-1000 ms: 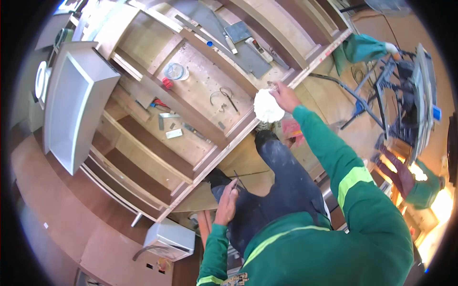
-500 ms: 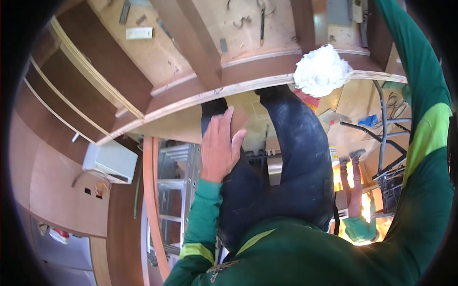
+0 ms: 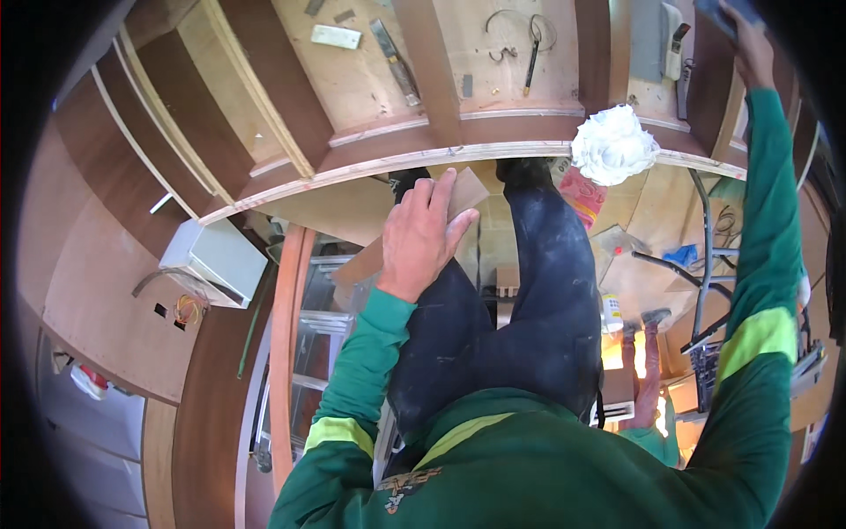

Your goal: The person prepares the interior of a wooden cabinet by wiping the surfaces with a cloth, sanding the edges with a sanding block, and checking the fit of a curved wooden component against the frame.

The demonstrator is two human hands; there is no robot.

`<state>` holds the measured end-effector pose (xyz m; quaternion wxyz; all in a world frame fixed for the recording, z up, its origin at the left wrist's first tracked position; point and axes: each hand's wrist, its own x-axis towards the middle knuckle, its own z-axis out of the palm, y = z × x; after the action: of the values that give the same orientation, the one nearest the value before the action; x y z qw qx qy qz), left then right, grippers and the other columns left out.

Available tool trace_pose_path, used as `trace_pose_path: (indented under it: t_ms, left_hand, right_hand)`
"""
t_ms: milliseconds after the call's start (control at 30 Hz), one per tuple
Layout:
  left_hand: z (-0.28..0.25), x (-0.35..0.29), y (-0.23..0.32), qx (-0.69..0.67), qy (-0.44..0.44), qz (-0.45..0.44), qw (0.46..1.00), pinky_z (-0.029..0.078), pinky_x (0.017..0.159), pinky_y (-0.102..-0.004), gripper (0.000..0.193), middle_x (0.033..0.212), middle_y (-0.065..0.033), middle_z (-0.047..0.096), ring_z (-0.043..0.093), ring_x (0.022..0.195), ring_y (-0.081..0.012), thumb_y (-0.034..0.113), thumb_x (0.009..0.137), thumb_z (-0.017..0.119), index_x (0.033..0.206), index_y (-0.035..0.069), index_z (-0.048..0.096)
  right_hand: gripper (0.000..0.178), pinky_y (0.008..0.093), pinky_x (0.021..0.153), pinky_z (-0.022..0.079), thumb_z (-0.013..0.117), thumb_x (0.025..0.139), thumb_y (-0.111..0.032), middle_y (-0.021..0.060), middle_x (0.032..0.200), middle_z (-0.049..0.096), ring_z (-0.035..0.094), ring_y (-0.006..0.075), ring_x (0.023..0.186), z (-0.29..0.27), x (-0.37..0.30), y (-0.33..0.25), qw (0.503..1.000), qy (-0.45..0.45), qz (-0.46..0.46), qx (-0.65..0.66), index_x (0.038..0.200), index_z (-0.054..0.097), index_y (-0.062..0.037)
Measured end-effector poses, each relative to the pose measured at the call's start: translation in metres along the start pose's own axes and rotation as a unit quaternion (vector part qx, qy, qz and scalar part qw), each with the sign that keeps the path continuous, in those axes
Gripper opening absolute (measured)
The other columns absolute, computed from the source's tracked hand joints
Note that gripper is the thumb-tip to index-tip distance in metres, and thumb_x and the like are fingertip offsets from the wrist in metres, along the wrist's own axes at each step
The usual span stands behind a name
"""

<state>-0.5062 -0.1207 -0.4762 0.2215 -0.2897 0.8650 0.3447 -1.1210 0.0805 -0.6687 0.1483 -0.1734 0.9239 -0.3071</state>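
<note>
Right hand (image 3: 753, 55) is out at full reach, top right, and looks clamped on a grey-blue flat piece (image 3: 710, 12), partly cut off by the view's edge. Left hand (image 3: 414, 242) is over the thighs on a brown strip (image 3: 469, 191): fingers near together, thumb apart. Can't tell if it's pinching the strip or just resting on it.

Handling, my judgement: firm grip on the grey-blue piece, since a long reach costs control. Strip held level, ends clear of the cabinet edge. Sleeve kept wide of the white mass (image 3: 614, 145); it overlaps the front edge in view and could get knocked.

Surface: cabinet frame (image 3: 361, 175), open compartments split by brown dividers. Inside: off-white block (image 3: 335, 36), scraper-like tool (image 3: 395, 62), slim dark tool (image 3: 531, 66) beside thin wire, pale tool (image 3: 672, 40) further right. Scattered debris too.

Room: ladder (image 3: 324, 323) and reddish plank (image 3: 286, 353) left of the legs, white box (image 3: 211, 264) near loose coloured wires (image 3: 188, 309). Dark metal frame (image 3: 702, 229) on the right; another person (image 3: 649, 370) lower right, partly hidden.
</note>
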Motion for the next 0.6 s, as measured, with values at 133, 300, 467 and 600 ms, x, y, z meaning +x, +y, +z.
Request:
trace_pose_path:
  t_ms: [133, 300, 467, 600]
  left_hand:
    - [-0.058, -0.013, 0.0, -0.015, 0.037, -0.021, 0.999, 0.056, 0.087, -0.0453, 0.06, 0.118, -0.0178, 0.064, 0.066, 0.106, -0.0392, 0.04, 0.094, 0.075, 0.139, 0.005, 0.056]
    - [-0.204, -0.014, -0.02, -0.023, 0.2, -0.044, 0.978, 0.053, 0.096, -0.0399, 0.06, 0.122, -0.0203, 0.069, 0.069, 0.106, -0.0313, 0.044, 0.102, 0.065, 0.142, 0.0, 0.055]
    - [-0.352, -0.023, -0.085, -0.228, 0.293, -0.087, 0.924, 0.049, 0.065, -0.0265, 0.064, 0.106, -0.0098, 0.065, 0.058, 0.07, -0.012, 0.051, 0.105, 0.058, 0.141, -0.001, 0.054]
    - [-0.434, -0.029, -0.137, -0.462, 0.291, -0.065, 0.835, 0.051, 0.069, -0.0287, 0.063, 0.111, -0.0123, 0.065, 0.059, 0.078, -0.0167, 0.054, 0.11, 0.041, 0.145, 0.001, 0.05]
  right_hand:
    - [0.042, 0.0316, 0.072, 0.061, 0.082, 0.09, -0.015, 0.0062, 0.118, 0.072, 0.073, 0.0176, 0.097, -0.045, -0.18, -0.108, 0.911, 0.031, 0.227, 0.343, 0.126, 0.065, -0.0001]
    - [0.049, 0.052, 0.087, 0.064, 0.069, 0.101, -0.034, 0.0063, 0.129, 0.069, 0.069, 0.0258, 0.114, -0.071, -0.39, -0.179, 0.785, -0.004, 0.387, 0.483, 0.14, 0.056, -0.0083]
    - [0.052, 0.056, 0.09, 0.062, 0.067, 0.102, -0.037, 0.0106, 0.135, 0.065, 0.067, 0.0286, 0.117, -0.048, -0.543, -0.219, 0.674, 0.002, 0.491, 0.552, 0.144, 0.053, -0.0084]
    - [0.044, 0.0585, 0.093, 0.06, 0.068, 0.102, -0.028, 0.0111, 0.126, 0.067, 0.069, 0.028, 0.11, -0.032, -0.581, -0.255, 0.597, 0.006, 0.508, 0.621, 0.139, 0.055, -0.0073]
